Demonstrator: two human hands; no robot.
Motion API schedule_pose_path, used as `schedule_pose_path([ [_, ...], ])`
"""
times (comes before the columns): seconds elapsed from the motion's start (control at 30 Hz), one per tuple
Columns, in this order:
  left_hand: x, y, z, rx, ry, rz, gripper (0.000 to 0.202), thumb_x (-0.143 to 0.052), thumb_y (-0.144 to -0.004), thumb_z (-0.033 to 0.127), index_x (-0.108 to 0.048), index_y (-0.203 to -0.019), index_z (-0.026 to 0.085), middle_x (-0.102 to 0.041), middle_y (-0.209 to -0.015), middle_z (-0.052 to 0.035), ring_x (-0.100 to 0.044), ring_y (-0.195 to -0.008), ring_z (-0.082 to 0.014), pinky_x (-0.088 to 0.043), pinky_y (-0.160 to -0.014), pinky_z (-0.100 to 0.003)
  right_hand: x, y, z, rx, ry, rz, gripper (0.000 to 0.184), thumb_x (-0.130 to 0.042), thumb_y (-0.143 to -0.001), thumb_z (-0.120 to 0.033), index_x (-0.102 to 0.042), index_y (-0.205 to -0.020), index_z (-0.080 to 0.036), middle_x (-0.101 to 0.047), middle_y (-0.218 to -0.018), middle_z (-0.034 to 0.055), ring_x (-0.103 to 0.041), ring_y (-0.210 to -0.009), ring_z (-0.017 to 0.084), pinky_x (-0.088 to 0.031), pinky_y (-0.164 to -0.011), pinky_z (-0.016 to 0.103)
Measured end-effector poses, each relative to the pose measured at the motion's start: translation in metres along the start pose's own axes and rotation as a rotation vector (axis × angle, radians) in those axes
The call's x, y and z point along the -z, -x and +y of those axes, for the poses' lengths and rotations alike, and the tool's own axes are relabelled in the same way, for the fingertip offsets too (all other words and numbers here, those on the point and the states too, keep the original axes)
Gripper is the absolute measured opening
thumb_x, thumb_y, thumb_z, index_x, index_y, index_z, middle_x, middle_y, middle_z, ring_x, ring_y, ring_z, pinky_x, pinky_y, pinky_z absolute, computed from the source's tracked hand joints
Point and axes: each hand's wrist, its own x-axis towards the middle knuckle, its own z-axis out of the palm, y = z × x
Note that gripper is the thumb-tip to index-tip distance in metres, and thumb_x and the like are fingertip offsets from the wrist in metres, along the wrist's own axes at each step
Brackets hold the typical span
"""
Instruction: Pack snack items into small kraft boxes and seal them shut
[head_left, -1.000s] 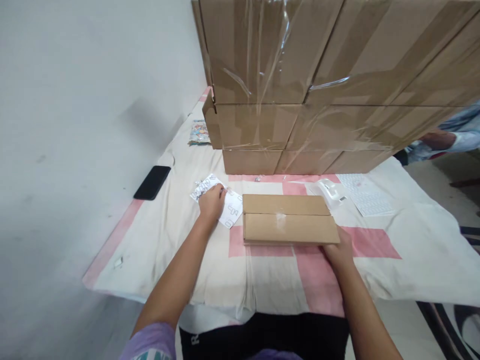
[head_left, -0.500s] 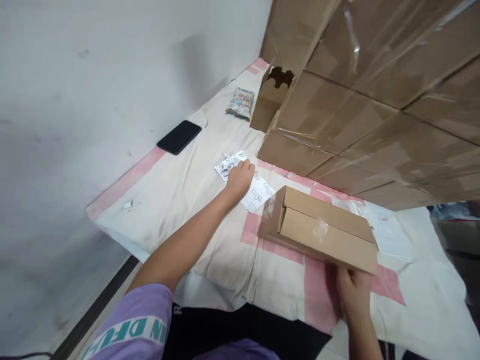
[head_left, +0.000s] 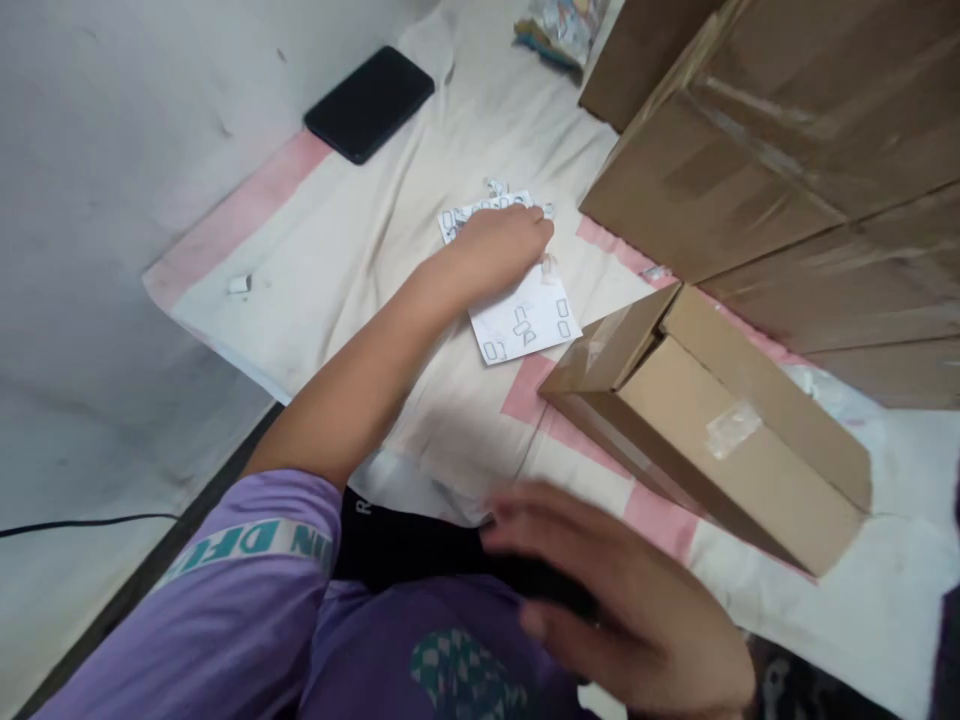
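My left hand (head_left: 501, 243) rests palm down on a white sticker sheet (head_left: 525, 320) printed with small labels, its fingers curled at the sheet's far end. Whether the fingers pinch anything is hidden. My right hand (head_left: 622, 610) hovers blurred near my lap, fingers spread, holding nothing. A flat closed cardboard box (head_left: 720, 440) with a tape patch lies on the cloth to the right of the sheet, apart from both hands.
A stack of large taped cartons (head_left: 795, 150) fills the back right. A black phone (head_left: 369, 102) lies at the far left of the cream and pink cloth (head_left: 360, 270). A colourful packet (head_left: 562, 22) lies at the top edge. A white wall runs along the left.
My right hand has let go of the flat box and drawn back towards my lap. My head has turned left and down. The left hand stays on the sticker sheet.
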Motion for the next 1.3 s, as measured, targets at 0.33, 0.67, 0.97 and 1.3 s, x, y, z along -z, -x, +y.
schedule_pose_path([
  [0.33, 0.01, -0.002, -0.046, -0.045, 0.022, -0.158, 0.022, -0.046, -0.101, 0.023, -0.062, -0.092, 0.011, -0.057, -0.108, -0.0052, -0.059, -0.114, -0.0209, -0.046, -0.104, -0.041, -0.033, -0.197, 0.107, -0.17, 0.478, 0.579, 0.057, -0.044, -0.101, -0.031, -0.028, -0.148, -0.003, -0.015, -0.163, 0.0257, -0.004, -0.153, 0.053, -0.016, -0.116, 0.077],
  [0.67, 0.018, 0.001, -0.048, 0.013, 0.049, -0.177, 0.03, -0.039, -0.104, 0.024, -0.062, -0.103, 0.005, -0.052, -0.107, -0.0023, -0.06, -0.117, -0.02, -0.043, -0.105, -0.045, -0.039, -0.204, 0.128, -0.029, 0.417, 0.695, 0.06, -0.036, -0.104, -0.042, -0.022, -0.151, -0.008, 0.001, -0.167, 0.0197, -0.003, -0.149, 0.059, -0.024, -0.109, 0.081],
  [0.97, 0.017, 0.003, -0.044, 0.042, 0.084, -0.112, 0.024, -0.039, -0.102, 0.021, -0.059, -0.092, 0.013, -0.054, -0.104, -0.0079, -0.058, -0.1, -0.0212, -0.042, -0.092, -0.039, -0.031, -0.204, 0.109, -0.193, 0.55, 0.72, 0.052, -0.036, -0.103, -0.044, -0.04, -0.136, -0.004, -0.023, -0.161, 0.0247, -0.02, -0.146, 0.052, -0.032, -0.108, 0.071],
  [1.3, 0.005, -0.006, -0.058, 0.045, 0.297, 0.056, 0.033, -0.056, -0.096, 0.018, -0.041, -0.068, 0.025, -0.049, -0.084, -0.0039, -0.044, -0.076, -0.0206, -0.032, -0.074, -0.039, -0.023, -0.199, 0.089, -0.326, 0.657, 0.677, 0.045, -0.056, -0.094, -0.035, -0.052, -0.129, -0.007, -0.036, -0.157, 0.0282, -0.039, -0.132, 0.045, -0.041, -0.099, 0.059],
])
